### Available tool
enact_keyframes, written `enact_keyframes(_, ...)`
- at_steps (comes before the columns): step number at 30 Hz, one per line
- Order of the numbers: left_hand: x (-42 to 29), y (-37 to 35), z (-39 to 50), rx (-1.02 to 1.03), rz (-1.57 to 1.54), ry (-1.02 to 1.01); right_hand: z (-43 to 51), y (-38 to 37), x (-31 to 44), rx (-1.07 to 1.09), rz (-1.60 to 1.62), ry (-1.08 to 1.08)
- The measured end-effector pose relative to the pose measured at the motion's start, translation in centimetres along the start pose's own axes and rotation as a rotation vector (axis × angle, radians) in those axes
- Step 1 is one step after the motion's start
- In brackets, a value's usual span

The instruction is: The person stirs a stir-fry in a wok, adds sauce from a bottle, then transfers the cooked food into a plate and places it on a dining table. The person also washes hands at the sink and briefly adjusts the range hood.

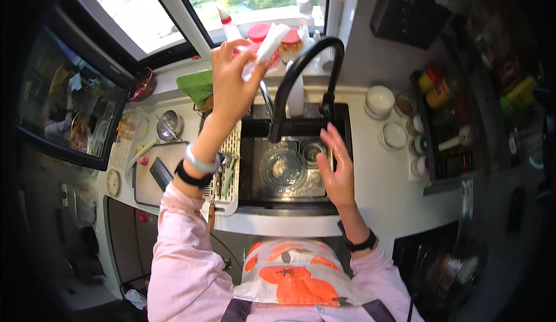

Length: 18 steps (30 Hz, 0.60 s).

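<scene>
My left hand (234, 74) is raised near the windowsill, its fingers closed on a white packet (273, 41), perhaps plastic or paper. Behind the packet stand jars with red lids (292, 36). My right hand (336, 170) looks wet and hovers over the right side of the black sink (249, 191), fingers apart, holding nothing. A clear glass bowl (284, 170) sits in the sink beside the drain strainer (313, 152). The black faucet (286, 83) arches between my hands.
Left of the sink are a white drying rack (234, 183) with utensils, a cutting board (178, 161) with a knife (160, 173), and a metal bowl (170, 124). White bowls (379, 100) stand at right. An open window pane (82, 100) juts in at left.
</scene>
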<state>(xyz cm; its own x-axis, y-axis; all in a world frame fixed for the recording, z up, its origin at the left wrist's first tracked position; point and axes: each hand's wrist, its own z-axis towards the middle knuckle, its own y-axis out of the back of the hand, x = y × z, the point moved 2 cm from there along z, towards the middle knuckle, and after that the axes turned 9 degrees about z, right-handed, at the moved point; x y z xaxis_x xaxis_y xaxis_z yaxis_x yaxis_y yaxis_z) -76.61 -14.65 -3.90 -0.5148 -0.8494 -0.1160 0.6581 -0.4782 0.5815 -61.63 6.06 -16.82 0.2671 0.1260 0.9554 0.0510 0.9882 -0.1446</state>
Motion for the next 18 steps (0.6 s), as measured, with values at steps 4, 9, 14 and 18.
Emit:
enact_keyframes(4,-8.3,3.7,-6.8,0.413,-1.156,0.394,1.5,-4.9,3.5,0.047,0.717,-0.011)
enact_keyframes(9,-12.4,1.8,-15.0,0.417,-2.142,1.156,-0.4,-6.9,2.8,-0.149,0.946,-0.145)
enact_keyframes(14,-11.8,-0.6,-21.9,0.313,-1.408,0.878,-2.5,-7.4,-0.1,-0.449,0.841,-0.31)
enact_keyframes(18,-11.7,1.3,-22.0,0.422,-1.041,0.413,-2.8,-5.7,0.0,-0.366,0.348,-0.092)
